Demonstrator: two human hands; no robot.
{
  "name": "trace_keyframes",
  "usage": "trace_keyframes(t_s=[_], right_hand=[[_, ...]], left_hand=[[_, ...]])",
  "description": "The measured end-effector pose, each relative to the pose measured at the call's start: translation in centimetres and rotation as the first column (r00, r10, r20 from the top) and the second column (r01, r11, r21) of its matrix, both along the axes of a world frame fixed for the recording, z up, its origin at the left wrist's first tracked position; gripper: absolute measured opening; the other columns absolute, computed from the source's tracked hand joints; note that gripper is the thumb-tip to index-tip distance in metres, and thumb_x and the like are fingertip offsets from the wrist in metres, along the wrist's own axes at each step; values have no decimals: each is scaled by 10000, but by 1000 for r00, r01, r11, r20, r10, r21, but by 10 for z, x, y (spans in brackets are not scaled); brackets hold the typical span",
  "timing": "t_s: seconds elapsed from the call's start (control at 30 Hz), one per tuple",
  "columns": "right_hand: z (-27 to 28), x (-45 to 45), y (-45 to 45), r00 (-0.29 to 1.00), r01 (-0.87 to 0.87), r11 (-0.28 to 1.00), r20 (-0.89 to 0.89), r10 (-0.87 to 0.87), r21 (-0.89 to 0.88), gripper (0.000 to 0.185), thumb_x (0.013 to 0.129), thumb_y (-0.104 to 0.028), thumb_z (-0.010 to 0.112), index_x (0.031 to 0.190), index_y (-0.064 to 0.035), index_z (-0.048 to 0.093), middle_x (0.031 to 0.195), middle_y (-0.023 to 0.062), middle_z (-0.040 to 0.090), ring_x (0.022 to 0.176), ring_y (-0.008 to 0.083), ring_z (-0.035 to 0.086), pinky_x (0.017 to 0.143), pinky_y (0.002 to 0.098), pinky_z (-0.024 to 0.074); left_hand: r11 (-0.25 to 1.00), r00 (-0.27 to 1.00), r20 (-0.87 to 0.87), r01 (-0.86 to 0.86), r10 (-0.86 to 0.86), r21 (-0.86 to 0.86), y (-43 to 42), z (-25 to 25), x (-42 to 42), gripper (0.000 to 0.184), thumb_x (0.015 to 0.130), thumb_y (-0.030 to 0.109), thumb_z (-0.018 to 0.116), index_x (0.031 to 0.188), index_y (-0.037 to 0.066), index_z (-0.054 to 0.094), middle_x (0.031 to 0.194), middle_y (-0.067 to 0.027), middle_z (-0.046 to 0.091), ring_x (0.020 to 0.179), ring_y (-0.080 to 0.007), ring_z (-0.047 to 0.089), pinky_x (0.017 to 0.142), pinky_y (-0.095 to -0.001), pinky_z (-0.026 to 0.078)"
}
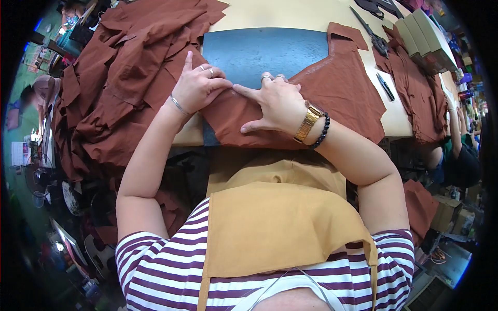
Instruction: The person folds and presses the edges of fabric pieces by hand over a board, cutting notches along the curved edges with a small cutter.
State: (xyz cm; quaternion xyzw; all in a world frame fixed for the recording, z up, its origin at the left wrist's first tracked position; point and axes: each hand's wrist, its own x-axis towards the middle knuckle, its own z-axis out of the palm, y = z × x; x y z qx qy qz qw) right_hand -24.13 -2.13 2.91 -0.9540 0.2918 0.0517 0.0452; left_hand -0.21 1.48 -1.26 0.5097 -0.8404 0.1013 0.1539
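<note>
A rust-brown fabric piece (342, 93) lies over a dark blue-grey board (264, 52) on the table in front of me. My left hand (199, 85) is closed at the fabric's upper edge, its thumb and fingertips pinching there while one finger points up. Just right of it, my right hand (282, 103) rests on the same piece with thumb and index finger spread apart. That index fingertip touches the edge close to the left hand's pinch. The other right-hand fingers are bent and partly hidden.
A heap of rust-brown fabric (124, 78) covers the table's left side. At the right are large scissors (376, 41), pens (385, 85), more brown fabric pieces (415, 98) and a cardboard box (425, 41). Another person (459, 150) is at the far right edge.
</note>
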Motion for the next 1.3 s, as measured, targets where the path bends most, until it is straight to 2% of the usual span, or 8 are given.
trace_keyframes(t_s=[0.27,0.37,0.5,0.7,0.87,0.93,1.17,1.3], right_hand=[[-7,-40,-12,981,-62,978,193,22,201,729,766,-625,660,1301,-149,524,1221,190,537,1114,382,561,895,528,488],[-19,-60,-16,937,-59,993,349,20,100,650,819,-565,637,1289,-130,528,1300,172,519,1206,354,508,1020,531,382],[-43,-70,-4,908,3,997,417,31,-81,645,834,-552,629,1298,-118,522,1347,175,499,1255,357,470,1041,549,345],[-43,-45,25,894,-6,1000,448,19,-30,602,856,-504,624,1312,-127,516,1327,170,524,1256,348,473,1037,561,337],[-20,-43,6,753,-117,991,656,44,69,478,818,-251,713,1211,-11,585,1193,192,623,1118,368,576,971,420,454],[-19,-52,-13,723,-51,998,690,7,43,405,878,-199,663,1229,-16,572,1183,174,625,1097,326,593,962,394,451],[-72,-102,-82,804,167,984,570,-169,56,381,948,-220,606,1272,-25,563,1277,147,588,1200,274,545,1019,350,402],[-80,-105,-87,806,135,990,577,-128,32,362,931,-255,628,1234,-60,597,1294,132,582,1180,274,556,1005,363,420]], left_hand=[[963,982,9,-186,191,-198,21,8,-22,138,865,328,641,955,243,701,953,34,653,986,-199,616,1049,-644,282],[902,888,-271,-414,371,-122,59,8,-29,306,868,454,616,923,156,659,912,-33,632,913,-247,611,943,-523,375],[818,816,-117,-537,566,207,125,16,-60,502,804,607,627,898,114,623,861,-56,594,829,-267,585,770,-419,357],[852,771,-376,-509,514,121,130,-11,-85,219,834,280,696,903,79,643,869,-93,609,890,-261,597,790,-345,399],[859,10,-897,-293,443,421,142,14,-50,154,1027,195,458,938,72,483,841,13,483,761,-77,453,703,-273,413],[775,-268,-935,-531,231,343,169,-6,25,450,1026,218,467,1373,-68,444,1363,-84,516,1268,-146,463,1108,-285,326],[548,-381,-922,-756,75,357,415,82,228,507,987,285,293,1325,-19,516,1375,-159,521,1282,-280,492,1117,-402,336],[-115,-262,-951,-952,-165,283,487,128,194,479,947,244,329,1299,-10,531,1346,-159,531,1199,-312,527,1038,-438,395]])
